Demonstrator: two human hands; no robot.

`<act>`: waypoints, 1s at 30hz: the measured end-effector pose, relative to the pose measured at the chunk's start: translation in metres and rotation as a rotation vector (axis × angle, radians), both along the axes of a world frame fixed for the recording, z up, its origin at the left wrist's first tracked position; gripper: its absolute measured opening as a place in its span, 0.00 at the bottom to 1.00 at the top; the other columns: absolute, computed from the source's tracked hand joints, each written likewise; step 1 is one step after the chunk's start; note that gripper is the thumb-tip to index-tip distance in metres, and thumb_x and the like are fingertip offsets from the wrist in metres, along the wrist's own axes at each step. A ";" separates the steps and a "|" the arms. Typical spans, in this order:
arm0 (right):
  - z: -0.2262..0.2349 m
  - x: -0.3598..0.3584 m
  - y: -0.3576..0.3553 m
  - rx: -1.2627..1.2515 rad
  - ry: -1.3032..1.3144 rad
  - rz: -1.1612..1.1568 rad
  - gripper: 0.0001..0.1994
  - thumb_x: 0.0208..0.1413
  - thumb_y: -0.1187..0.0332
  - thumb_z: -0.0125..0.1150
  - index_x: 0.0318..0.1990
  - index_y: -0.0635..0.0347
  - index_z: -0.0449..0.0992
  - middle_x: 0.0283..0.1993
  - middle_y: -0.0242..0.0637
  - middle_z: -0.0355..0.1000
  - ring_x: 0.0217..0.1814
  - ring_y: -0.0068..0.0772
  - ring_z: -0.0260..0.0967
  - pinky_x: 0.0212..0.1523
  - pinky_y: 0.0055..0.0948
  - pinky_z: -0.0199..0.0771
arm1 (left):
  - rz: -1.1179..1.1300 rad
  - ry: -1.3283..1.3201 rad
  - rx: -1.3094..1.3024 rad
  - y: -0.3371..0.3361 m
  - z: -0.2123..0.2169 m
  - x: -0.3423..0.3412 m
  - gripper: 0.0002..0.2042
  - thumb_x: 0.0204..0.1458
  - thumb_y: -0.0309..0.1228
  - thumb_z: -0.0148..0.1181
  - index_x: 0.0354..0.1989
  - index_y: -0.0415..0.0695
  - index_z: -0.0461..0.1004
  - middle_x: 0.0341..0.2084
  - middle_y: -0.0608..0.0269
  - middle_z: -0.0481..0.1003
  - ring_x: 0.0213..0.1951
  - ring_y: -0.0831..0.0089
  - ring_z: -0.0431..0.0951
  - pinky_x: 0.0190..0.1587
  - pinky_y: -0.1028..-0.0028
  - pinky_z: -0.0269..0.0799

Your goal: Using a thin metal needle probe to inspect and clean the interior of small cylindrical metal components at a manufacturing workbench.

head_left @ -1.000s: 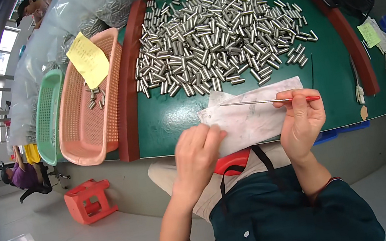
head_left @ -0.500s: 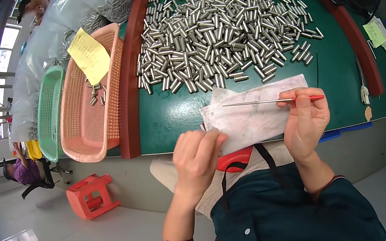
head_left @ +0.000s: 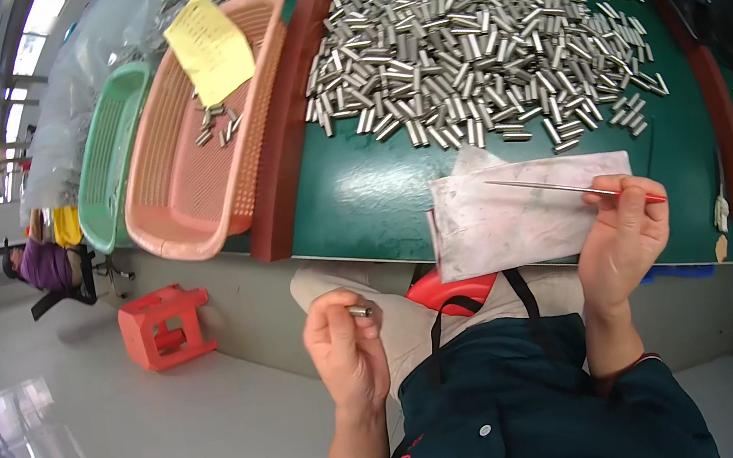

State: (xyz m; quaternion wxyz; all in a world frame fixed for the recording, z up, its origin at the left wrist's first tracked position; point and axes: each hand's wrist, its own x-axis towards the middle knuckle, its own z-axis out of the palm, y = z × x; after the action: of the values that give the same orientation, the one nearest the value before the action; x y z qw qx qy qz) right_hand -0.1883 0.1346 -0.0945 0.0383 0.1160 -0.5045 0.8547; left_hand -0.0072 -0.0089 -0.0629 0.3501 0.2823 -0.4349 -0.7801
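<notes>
Left hand: left hand [head_left: 344, 348] grasping, thumb and forefinger pinched, other fingers curled in.
Metal piece: small silver-grey metal cylinder [head_left: 360, 310] at left fingertips, between thumb and forefinger, one end poking out toward the right hand; below the table's near edge in view, in front of the lap.
Right hand: right hand [head_left: 626, 236], palm partly up, fingers closed around the handle of a thin pointed metal tool with red handle [head_left: 544, 186].
Tool: shaft reaches leftward over the sheet, tip higher in view than the handle; well apart from the left hand's cylinder.
Sheet: flat white stained sheet [head_left: 511, 230], cloth or paper cannot tell, on the green tabletop [head_left: 353, 202], below the tool.
Pile: heap of loose silver metal cylinders [head_left: 457, 71] beyond the sheet, some strays at its edges.
Left side: pink rectangular plastic basket [head_left: 178, 187] beside the red-brown rail [head_left: 283, 165], few cylinders and a yellow paper slip [head_left: 211, 52] in it; slip overlaps its far rim.
Vs earlier: left hand was beside sheet, knuckles up; now lower, farther left, turned, cylinder in sight. Tool was near level, now slanted. Camera view shifted.
</notes>
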 end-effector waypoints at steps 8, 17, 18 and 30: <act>-0.001 -0.002 0.003 0.080 0.046 0.003 0.08 0.57 0.67 0.46 0.35 0.63 0.65 0.31 0.42 0.69 0.32 0.28 0.65 0.32 0.25 0.68 | 0.030 0.224 0.762 -0.008 -0.064 0.040 0.09 0.54 0.35 0.47 0.33 0.42 0.67 0.21 0.68 0.63 0.23 0.81 0.58 0.27 0.82 0.57; 0.001 0.002 -0.003 0.123 0.048 -0.006 0.08 0.57 0.67 0.46 0.34 0.63 0.66 0.31 0.40 0.68 0.31 0.24 0.64 0.32 0.23 0.66 | 0.051 0.151 0.752 -0.007 -0.086 0.041 0.08 0.54 0.34 0.48 0.32 0.42 0.66 0.20 0.70 0.64 0.22 0.82 0.59 0.28 0.82 0.57; 0.001 0.003 -0.004 0.115 0.039 -0.016 0.08 0.57 0.67 0.47 0.34 0.63 0.66 0.31 0.40 0.68 0.31 0.24 0.64 0.32 0.23 0.66 | 0.040 0.138 0.709 -0.007 -0.089 0.041 0.08 0.54 0.34 0.49 0.32 0.42 0.66 0.20 0.70 0.65 0.22 0.81 0.60 0.29 0.82 0.58; -0.001 0.001 0.000 0.120 0.053 -0.001 0.08 0.56 0.67 0.47 0.34 0.64 0.66 0.31 0.40 0.69 0.32 0.25 0.65 0.32 0.24 0.68 | -0.028 0.162 0.637 -0.003 -0.099 0.038 0.07 0.54 0.33 0.49 0.32 0.43 0.67 0.21 0.69 0.66 0.23 0.81 0.62 0.29 0.82 0.58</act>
State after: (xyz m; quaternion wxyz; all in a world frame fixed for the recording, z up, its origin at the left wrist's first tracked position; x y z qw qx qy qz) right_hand -0.1877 0.1342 -0.0957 0.0450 0.1406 -0.5536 0.8196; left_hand 0.0308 -0.0119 -0.1622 0.2668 0.3086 -0.1436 -0.9017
